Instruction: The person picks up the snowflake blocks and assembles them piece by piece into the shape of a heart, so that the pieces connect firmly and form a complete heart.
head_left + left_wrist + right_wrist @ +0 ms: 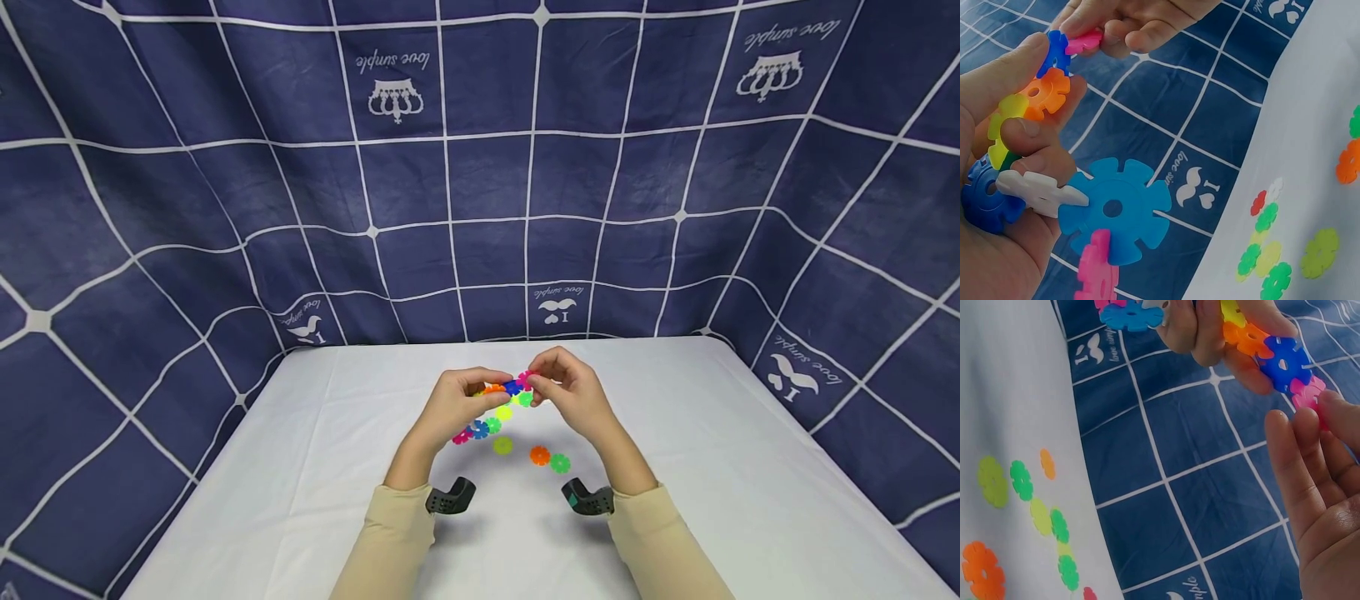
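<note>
My left hand [459,402] grips a chain of interlocking snowflake discs, its thumb on the blue disc [1057,53]. An orange disc [1049,94] and a yellow disc [1007,119] follow the blue one. Farther along, a dark blue disc [991,195], a white disc [1041,190], a light blue disc [1129,209] and a pink disc [1096,275] hang by the palm. At the chain's other end, my right hand [576,398] pinches a pink disc [1310,392] whose edge meets the blue disc. Fingers partly cover the yellow disc and a small green piece.
On the white table [315,467] below the hands lie loose discs: a yellow-green disc [502,445], an orange disc [539,455] and a green disc [560,463]. Several more lie in a cluster [1266,257]. A dark blue checked curtain [487,183] surrounds the table.
</note>
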`<state>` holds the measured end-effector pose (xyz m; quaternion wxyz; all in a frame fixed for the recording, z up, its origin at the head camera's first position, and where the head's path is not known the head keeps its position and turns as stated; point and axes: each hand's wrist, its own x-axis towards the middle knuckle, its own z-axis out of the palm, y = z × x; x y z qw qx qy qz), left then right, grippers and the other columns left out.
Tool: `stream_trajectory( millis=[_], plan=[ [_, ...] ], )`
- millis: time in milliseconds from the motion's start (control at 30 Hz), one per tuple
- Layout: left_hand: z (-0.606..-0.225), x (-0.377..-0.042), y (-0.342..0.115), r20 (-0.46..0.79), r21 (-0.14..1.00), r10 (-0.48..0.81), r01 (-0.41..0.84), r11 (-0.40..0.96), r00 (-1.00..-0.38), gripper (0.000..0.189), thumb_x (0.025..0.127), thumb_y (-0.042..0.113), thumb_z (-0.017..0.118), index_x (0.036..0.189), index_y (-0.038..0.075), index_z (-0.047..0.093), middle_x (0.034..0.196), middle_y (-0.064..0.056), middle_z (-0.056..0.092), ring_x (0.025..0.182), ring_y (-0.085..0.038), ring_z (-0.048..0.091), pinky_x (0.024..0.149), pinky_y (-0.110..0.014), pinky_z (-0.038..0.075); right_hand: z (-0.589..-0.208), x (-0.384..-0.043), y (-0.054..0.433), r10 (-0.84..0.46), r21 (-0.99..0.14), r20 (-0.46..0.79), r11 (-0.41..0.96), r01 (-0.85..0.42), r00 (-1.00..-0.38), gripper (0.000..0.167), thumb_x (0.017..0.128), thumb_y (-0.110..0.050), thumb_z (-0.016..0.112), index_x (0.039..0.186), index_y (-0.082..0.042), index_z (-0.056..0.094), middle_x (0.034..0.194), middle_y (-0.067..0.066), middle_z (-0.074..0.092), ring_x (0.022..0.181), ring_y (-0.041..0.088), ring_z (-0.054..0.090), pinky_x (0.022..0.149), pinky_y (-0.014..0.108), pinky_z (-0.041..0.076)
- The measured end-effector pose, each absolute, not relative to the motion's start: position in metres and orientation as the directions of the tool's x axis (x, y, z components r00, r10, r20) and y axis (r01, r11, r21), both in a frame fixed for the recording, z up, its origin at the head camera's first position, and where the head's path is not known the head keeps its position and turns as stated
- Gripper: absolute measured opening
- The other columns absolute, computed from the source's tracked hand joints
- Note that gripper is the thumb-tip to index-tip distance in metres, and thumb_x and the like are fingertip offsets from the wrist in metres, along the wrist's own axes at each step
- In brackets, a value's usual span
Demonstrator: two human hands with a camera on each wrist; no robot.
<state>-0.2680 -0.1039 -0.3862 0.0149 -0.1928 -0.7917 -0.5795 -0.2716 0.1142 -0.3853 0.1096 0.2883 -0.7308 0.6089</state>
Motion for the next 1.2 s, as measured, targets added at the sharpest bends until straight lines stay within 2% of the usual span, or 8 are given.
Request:
stream_trajectory(
  millis=[200, 400, 767, 867, 1033, 1200],
  plan=[
    [-0.386, -0.268, -0.106, 0.222, 0.919, 0.263, 0.291, 0.265, -0.939, 0.024, 0.086, 0.024, 0.079, 0.110, 0.022, 0.078, 0.103, -0.001, 0.075, 0.080, -0.020, 0.059, 0.062, -0.021, 0.048, -0.386, -0.274, 0.119, -0.248, -0.832, 0.519, 0.077, -0.550, -0.818, 0.016, 0.094, -0.001, 0.066, 0.107, 0.002, 0.058, 0.094, 0.023, 0.063, 0.067, 0.018, 0.066, 0.066, 0.026, 0.061],
    [-0.386, -0.268, -0.105, 0.216, 0.918, 0.277, 0.291, 0.269, -0.936, 0.024, 0.087, 0.021, 0.078, 0.111, 0.020, 0.077, 0.105, -0.004, 0.075, 0.081, -0.021, 0.059, 0.063, -0.022, 0.049, -0.385, -0.274, 0.119, -0.254, -0.845, 0.509, 0.036, -0.534, -0.822, 0.025, 0.095, -0.003, 0.064, 0.119, 0.003, 0.060, 0.098, 0.026, 0.064, 0.070, 0.015, 0.070, 0.071, 0.028, 0.062],
    [-0.386, -0.267, -0.105, 0.235, 0.918, 0.267, 0.304, 0.255, -0.935, 0.025, 0.087, 0.026, 0.078, 0.112, 0.022, 0.077, 0.099, -0.003, 0.073, 0.077, -0.020, 0.058, 0.062, -0.022, 0.049, -0.389, -0.274, 0.110, -0.210, -0.846, 0.523, -0.008, -0.533, -0.826, 0.016, 0.096, -0.004, 0.064, 0.108, 0.004, 0.057, 0.094, 0.028, 0.067, 0.070, 0.020, 0.071, 0.066, 0.030, 0.062],
    [-0.386, -0.267, -0.106, 0.239, 0.921, 0.264, 0.304, 0.244, -0.935, 0.025, 0.088, 0.026, 0.078, 0.112, 0.021, 0.077, 0.097, -0.008, 0.072, 0.074, -0.019, 0.057, 0.061, -0.022, 0.048, -0.390, -0.274, 0.109, -0.201, -0.858, 0.509, -0.035, -0.513, -0.837, 0.017, 0.096, -0.004, 0.064, 0.109, 0.004, 0.056, 0.092, 0.022, 0.070, 0.069, 0.018, 0.071, 0.066, 0.031, 0.062],
    [-0.385, -0.266, -0.106, 0.248, 0.923, 0.255, 0.308, 0.230, -0.935, 0.024, 0.088, 0.026, 0.077, 0.112, 0.023, 0.077, 0.093, -0.011, 0.069, 0.070, -0.021, 0.054, 0.057, -0.021, 0.045, -0.391, -0.274, 0.107, -0.197, -0.876, 0.482, -0.081, -0.475, -0.854, 0.019, 0.096, -0.006, 0.064, 0.109, 0.005, 0.054, 0.087, 0.003, 0.073, 0.070, 0.021, 0.072, 0.067, 0.031, 0.063],
    [-0.384, -0.266, -0.106, 0.257, 0.925, 0.246, 0.311, 0.218, -0.935, 0.024, 0.088, 0.024, 0.077, 0.112, 0.022, 0.077, 0.084, -0.010, 0.065, 0.069, -0.021, 0.054, 0.055, -0.021, 0.044, -0.391, -0.273, 0.106, -0.199, -0.885, 0.465, -0.118, -0.450, -0.862, 0.022, 0.096, -0.006, 0.065, 0.109, 0.006, 0.052, 0.084, -0.001, 0.073, 0.071, 0.021, 0.073, 0.068, 0.031, 0.063]
  ],
)
